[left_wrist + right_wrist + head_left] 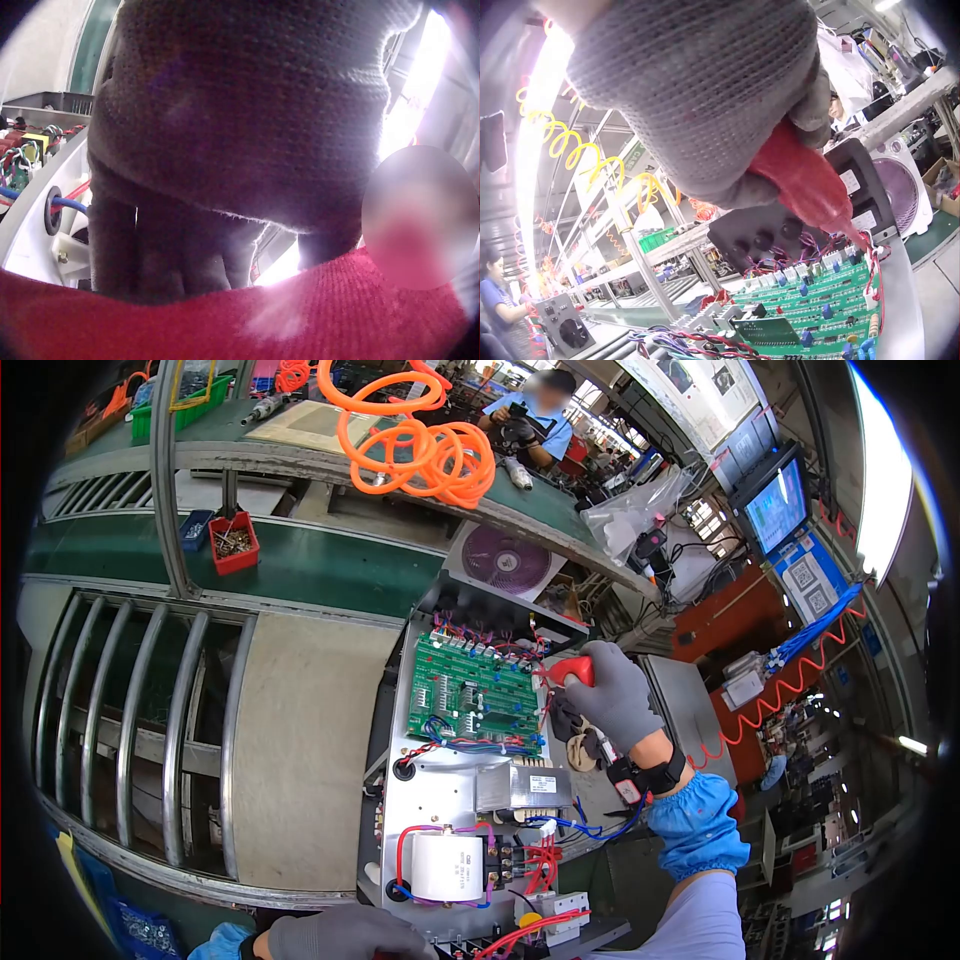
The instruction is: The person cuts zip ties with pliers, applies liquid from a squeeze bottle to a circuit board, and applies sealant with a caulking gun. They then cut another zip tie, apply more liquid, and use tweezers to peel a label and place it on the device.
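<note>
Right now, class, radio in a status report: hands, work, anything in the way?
Right hand gripping red tool, tip by green circuit board. Left hand near metal chassis, grip unclear. Red wires beside the tip.

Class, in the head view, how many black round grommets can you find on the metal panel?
2. One grommet sits just below the green circuit board; a second grommet sits at the lower left of the white cylinder. Others may be hidden.

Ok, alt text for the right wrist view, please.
A right hand in a grey knitted glove grips a red tapered tool, its narrow tip angled down at the edge of a green circuit board beside thin red wires. Behind are a white-and-purple fan and, at far left, a blue-clad person.
</note>
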Demonstrator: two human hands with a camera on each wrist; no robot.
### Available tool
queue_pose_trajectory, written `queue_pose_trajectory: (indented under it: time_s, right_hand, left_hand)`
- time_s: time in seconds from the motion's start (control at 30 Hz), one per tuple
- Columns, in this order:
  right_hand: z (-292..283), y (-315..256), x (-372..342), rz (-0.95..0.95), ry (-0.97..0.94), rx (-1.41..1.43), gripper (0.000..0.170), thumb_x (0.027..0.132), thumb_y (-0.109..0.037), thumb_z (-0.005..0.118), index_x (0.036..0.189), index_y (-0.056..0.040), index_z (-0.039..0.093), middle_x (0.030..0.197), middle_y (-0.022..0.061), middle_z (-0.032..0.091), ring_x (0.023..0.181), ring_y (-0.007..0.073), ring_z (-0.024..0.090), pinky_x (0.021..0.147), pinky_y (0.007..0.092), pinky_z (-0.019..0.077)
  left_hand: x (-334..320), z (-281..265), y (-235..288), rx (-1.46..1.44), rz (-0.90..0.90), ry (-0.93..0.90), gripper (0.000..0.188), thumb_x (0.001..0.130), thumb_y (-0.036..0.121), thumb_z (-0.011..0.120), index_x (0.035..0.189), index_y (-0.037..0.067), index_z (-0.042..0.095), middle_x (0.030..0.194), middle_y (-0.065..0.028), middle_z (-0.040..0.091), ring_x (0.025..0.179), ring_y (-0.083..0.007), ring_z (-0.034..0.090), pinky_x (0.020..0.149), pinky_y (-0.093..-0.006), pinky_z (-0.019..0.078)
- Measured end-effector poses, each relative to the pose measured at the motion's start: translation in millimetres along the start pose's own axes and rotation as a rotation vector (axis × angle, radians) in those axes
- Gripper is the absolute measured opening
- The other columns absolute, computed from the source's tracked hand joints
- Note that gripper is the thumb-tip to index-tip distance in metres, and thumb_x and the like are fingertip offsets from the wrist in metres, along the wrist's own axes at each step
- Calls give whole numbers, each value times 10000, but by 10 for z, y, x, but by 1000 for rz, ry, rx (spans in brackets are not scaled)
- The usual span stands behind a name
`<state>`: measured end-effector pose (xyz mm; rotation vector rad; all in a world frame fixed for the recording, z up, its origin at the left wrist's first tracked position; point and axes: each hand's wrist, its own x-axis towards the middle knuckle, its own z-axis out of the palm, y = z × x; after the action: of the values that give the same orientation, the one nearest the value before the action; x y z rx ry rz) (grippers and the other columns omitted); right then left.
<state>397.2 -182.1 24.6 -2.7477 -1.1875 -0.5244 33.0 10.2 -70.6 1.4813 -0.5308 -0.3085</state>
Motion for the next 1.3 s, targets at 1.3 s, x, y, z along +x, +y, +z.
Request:
queue_pose_trajectory:
  time_s: [1.3]
  right_hand:
    - [-56,-88,141,-48,-77,-57,358,744,-277,687,1041,-93,610,981,143,636,838,385,661,734,487,521]
  left_hand:
    - [-23,-32,-37,13,-101,-54,379,861,338,751,1129,77,690,986,-135,698,927,-281,682,818,-364,518]
